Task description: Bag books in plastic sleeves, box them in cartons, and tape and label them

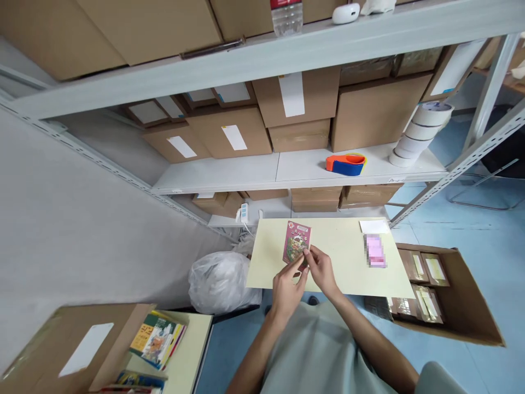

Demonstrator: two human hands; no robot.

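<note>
A small book (pixel 294 241) with a pinkish-red cover and a coloured picture is in front of me, over the pale yellow tabletop. My left hand (pixel 287 293) grips its lower edge, fingers and thumb closed around the bottom. At the lower right corner, my right hand (pixel 322 271) pinches the same book with thumb and fingertips. Whether the book touches the tabletop I cannot tell. Part of its lower end is hidden behind my fingers.
The pale table (pixel 344 276) carries a blurred pink item (pixel 374 250) and a white card (pixel 374 226). Shelves (pixel 246 171) with cartons stand behind. An open carton (pixel 471 290) sits right; books (pixel 158 339) and a plastic bag (pixel 221 282) are left.
</note>
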